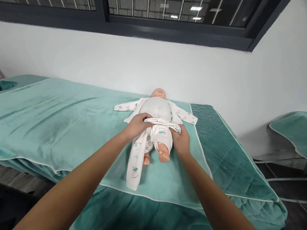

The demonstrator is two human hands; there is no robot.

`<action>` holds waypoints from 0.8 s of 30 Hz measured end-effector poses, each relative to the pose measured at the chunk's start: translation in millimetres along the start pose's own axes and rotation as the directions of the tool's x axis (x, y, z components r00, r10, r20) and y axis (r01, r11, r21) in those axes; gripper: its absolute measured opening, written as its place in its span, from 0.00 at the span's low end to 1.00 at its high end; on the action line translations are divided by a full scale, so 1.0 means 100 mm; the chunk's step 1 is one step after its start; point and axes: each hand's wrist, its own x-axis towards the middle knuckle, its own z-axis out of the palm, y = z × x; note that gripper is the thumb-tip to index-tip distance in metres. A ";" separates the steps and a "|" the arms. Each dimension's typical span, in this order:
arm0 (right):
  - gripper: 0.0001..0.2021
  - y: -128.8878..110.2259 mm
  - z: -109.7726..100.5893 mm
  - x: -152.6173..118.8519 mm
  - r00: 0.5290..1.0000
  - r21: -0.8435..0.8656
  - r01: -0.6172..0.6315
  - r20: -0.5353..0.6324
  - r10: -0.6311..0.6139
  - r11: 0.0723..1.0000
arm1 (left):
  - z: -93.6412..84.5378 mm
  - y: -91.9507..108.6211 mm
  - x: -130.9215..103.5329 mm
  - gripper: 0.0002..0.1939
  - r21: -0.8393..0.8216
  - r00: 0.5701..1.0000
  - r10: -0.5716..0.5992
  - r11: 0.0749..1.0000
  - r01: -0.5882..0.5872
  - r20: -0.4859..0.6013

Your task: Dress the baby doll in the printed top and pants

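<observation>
A baby doll [158, 93] lies on its back on the bed, head toward the wall, with a white printed jacket [126, 106] spread open around its grey-white torso. Both my hands are closed on the waistband of white printed baby pants [162, 131] at the doll's hips. My left hand [139, 125] pinches the band's left side, and my right hand [182, 138] grips its right side. One pant leg is bunched around the doll's leg, a bare foot [164, 153] showing below. The other pant leg [135, 164] hangs flat toward me, beside the doll's other foot.
A light green sheet [58, 119] covers the bed, over a darker quilted cover [229, 157]. A face hole [0, 85] is at the far left. Behind stand a white wall and a barred window [163, 29]. Another green-covered bed [303, 132] is at right, a black chair [7, 201] at lower left.
</observation>
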 end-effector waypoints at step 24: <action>0.11 -0.33 0.33 0.68 0.655 0.297 -0.475 0.748 0.107 0.828 | 0.02 -0.53 0.02 0.16 -0.579 0.967 -0.057 0.792 0.195 0.248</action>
